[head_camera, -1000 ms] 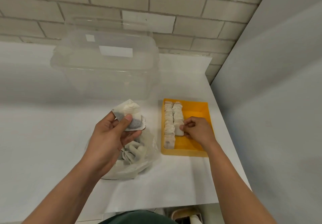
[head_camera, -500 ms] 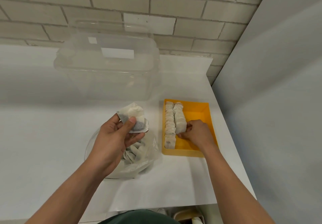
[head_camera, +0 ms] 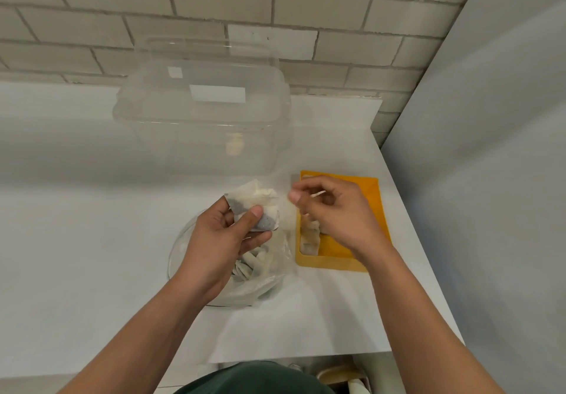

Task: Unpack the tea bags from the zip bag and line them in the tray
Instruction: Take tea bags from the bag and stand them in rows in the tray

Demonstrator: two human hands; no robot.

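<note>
A small bunch of white paper tea bags (head_camera: 260, 203) is in the left hand (head_camera: 220, 240). Its grip is closed on them, with the thumb pressed on top. The hand is above a clear plastic zip bag (head_camera: 269, 283) that lies open on the white tabletop (head_camera: 76, 225). More tea bags (head_camera: 248, 266) are piled inside the bag.

Just to the right is a yellow plastic tray (head_camera: 372, 200) with tea bags lined up (head_camera: 307, 240) along its left side. Its right side shows bare yellow floor. The right hand (head_camera: 337, 216) is above the tray with its fingers curled. It is blurred, so it is not possible to tell if its grip holds anything.

Behind the bag stands a big clear plastic box (head_camera: 202, 124) with a lid on.

The tray is near the right edge of the tabletop, next to a grey wall (head_camera: 490, 179). The tabletop goes on wide to the left.

There is one tray, one zip bag and one box. The tea bags are too hidden to count.
</note>
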